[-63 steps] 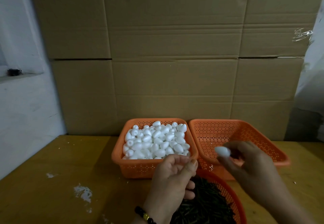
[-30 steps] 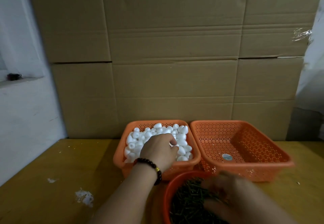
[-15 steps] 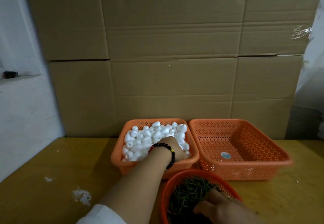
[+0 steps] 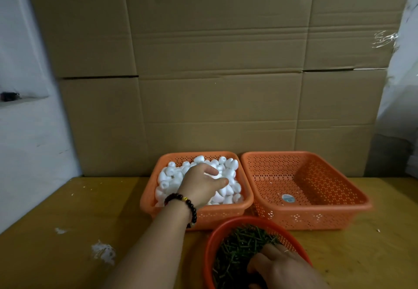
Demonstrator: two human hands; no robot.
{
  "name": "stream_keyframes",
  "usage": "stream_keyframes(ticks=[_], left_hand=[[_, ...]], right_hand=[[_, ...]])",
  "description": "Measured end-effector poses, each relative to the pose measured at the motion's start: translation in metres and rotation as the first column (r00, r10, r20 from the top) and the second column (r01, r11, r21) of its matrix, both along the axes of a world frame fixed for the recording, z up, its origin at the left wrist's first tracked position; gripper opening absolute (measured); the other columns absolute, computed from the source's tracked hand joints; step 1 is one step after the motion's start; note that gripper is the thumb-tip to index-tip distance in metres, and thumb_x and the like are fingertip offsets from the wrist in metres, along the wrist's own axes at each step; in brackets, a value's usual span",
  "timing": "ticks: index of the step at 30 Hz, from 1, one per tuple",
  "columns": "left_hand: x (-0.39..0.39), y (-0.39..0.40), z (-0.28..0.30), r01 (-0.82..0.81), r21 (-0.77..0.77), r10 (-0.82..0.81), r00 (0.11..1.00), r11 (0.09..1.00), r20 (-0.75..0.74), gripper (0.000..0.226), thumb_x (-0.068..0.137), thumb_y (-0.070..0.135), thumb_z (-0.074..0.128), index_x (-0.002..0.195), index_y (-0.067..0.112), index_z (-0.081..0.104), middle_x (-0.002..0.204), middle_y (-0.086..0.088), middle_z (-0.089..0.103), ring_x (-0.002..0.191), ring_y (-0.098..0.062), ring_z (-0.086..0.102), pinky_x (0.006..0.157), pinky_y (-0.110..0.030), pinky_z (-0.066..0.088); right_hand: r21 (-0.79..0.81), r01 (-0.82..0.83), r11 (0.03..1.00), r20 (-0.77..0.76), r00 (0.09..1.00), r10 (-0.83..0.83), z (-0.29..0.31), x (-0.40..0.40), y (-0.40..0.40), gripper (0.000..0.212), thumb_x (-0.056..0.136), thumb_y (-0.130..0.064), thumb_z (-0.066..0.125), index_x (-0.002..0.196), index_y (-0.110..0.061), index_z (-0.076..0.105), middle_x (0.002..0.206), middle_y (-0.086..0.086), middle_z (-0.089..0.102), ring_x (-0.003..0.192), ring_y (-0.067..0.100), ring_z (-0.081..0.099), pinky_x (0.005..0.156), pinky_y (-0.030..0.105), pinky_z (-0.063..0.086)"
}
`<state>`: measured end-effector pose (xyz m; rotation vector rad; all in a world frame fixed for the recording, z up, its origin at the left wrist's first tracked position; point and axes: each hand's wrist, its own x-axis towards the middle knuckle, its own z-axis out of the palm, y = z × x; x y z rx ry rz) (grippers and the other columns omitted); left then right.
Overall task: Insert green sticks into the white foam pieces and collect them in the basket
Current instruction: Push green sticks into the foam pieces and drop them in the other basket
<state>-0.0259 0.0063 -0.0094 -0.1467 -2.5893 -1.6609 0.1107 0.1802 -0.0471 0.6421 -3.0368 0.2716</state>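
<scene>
On the yellow worktop point(image 4: 67, 209) two square orange baskets stand side by side against a wall of cardboard boxes point(image 4: 214, 74), their near rims almost touching. The left basket point(image 4: 149, 200) is heaped with white foam pieces point(image 4: 172, 175); the right basket point(image 4: 316, 216) holds only a round sticker on its floor. Just in front of the gap between them sits a round red basket point(image 4: 211, 239) full of green sticks point(image 4: 239, 245), its far rim close against the left basket's front wall. The left hand point(image 4: 201, 184), with a dark bead bracelet point(image 4: 181, 200) at the wrist, reaches over that front wall and lies on the foam, fingers curled down among the pieces; whether it pinches one cannot be told. The right hand point(image 4: 278, 268) is down in the sticks, fingers bent into them, its grip hidden. Bare worktop lies open to the left, with white crumbs point(image 4: 103, 251) there, and a narrower strip to the right of the baskets.
</scene>
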Motion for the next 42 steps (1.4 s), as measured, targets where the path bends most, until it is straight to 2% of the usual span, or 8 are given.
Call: stream_keyframes(ticks=[3, 6, 11, 14, 24, 31, 35, 42], left_hand=[[0.017, -0.005, -0.003, -0.046, 0.362, 0.056, 0.998, 0.931, -0.017, 0.028, 0.081, 0.026, 0.073, 0.107, 0.022, 0.061, 0.081, 0.006, 0.071, 0.063, 0.001, 0.063, 0.054, -0.017, 0.044], [0.036, -0.011, -0.002, -0.051, 0.728, 0.001, 0.998, 0.683, 0.068, 0.026, 0.082, 0.017, 0.072, 0.106, 0.014, 0.063, 0.084, -0.003, 0.071, 0.062, -0.007, 0.061, 0.052, -0.022, 0.048], [0.068, -0.007, -0.005, -0.060, 0.896, -0.154, 0.978, 0.440, 0.141, 0.030, 0.071, 0.014, 0.071, 0.101, 0.010, 0.067, 0.103, -0.014, 0.069, 0.064, -0.014, 0.062, 0.054, -0.026, 0.053], [0.081, -0.004, -0.005, -0.026, 0.948, -0.258, 0.960, 0.316, 0.113, 0.021, 0.072, 0.008, 0.069, 0.092, 0.010, 0.073, 0.095, -0.014, 0.069, 0.068, -0.020, 0.065, 0.057, -0.030, 0.056], [0.090, -0.003, -0.003, 0.016, 0.981, -0.380, 0.923, 0.191, 0.059, 0.019, 0.070, -0.003, 0.065, 0.085, 0.002, 0.076, 0.103, -0.024, 0.070, 0.083, -0.029, 0.071, 0.063, -0.034, 0.059], [0.092, -0.004, 0.000, -0.010, 0.997, -0.486, 0.873, 0.074, 0.045, 0.028, 0.079, 0.003, 0.061, 0.104, -0.003, 0.071, 0.119, -0.027, 0.064, 0.090, -0.028, 0.071, 0.065, -0.034, 0.060], [0.092, -0.001, -0.003, -0.039, 0.993, -0.492, 0.866, 0.108, 0.088, 0.029, 0.082, 0.011, 0.061, 0.109, 0.005, 0.071, 0.120, -0.021, 0.065, 0.075, -0.021, 0.069, 0.059, -0.030, 0.057], [0.089, 0.007, -0.011, -0.152, 0.983, -0.467, 0.865, 0.107, 0.184, 0.050, 0.074, 0.009, 0.068, 0.121, -0.006, 0.056, 0.113, -0.027, 0.066, 0.069, -0.022, 0.068, 0.053, -0.027, 0.057]], right_hand=[[0.008, -0.001, 1.000, -0.005, 1.000, 0.001, -0.002, -0.001, 0.000, 0.037, 0.091, -0.052, 0.045, 0.124, -0.035, 0.046, 0.124, -0.010, 0.043, 0.123, 0.007, 0.037, 0.104, 0.025, 0.030], [0.006, -0.001, 1.000, -0.008, 1.000, 0.001, -0.004, -0.003, 0.000, 0.038, 0.091, -0.053, 0.045, 0.124, -0.034, 0.047, 0.123, -0.009, 0.044, 0.123, 0.007, 0.038, 0.104, 0.026, 0.030], [0.018, -0.012, 1.000, -0.013, 1.000, 0.012, -0.005, -0.004, 0.000, 0.038, 0.092, -0.054, 0.042, 0.125, -0.035, 0.046, 0.123, -0.008, 0.043, 0.122, 0.009, 0.038, 0.102, 0.025, 0.030], [0.017, -0.013, 1.000, -0.023, 1.000, 0.013, -0.005, -0.004, 0.001, 0.039, 0.092, -0.054, 0.043, 0.125, -0.033, 0.046, 0.123, -0.009, 0.044, 0.122, 0.009, 0.038, 0.101, 0.025, 0.030], [0.020, -0.008, 1.000, -0.028, 1.000, 0.008, -0.007, -0.005, 0.000, 0.041, 0.092, -0.056, 0.040, 0.126, -0.034, 0.045, 0.124, -0.010, 0.044, 0.123, 0.007, 0.037, 0.102, 0.024, 0.029], [0.017, -0.015, 1.000, -0.016, 1.000, 0.015, -0.006, -0.005, 0.000, 0.039, 0.092, -0.055, 0.040, 0.125, -0.036, 0.046, 0.125, -0.011, 0.043, 0.124, 0.007, 0.036, 0.103, 0.023, 0.029], [0.019, -0.013, 1.000, -0.010, 1.000, 0.013, -0.004, -0.004, 0.000, 0.039, 0.092, -0.054, 0.039, 0.125, -0.035, 0.046, 0.126, -0.010, 0.043, 0.125, 0.007, 0.036, 0.103, 0.023, 0.029], [0.029, -0.016, 0.999, -0.004, 1.000, 0.016, -0.002, -0.003, -0.001, 0.039, 0.092, -0.054, 0.039, 0.125, -0.034, 0.046, 0.127, -0.009, 0.043, 0.124, 0.008, 0.037, 0.102, 0.023, 0.029]])
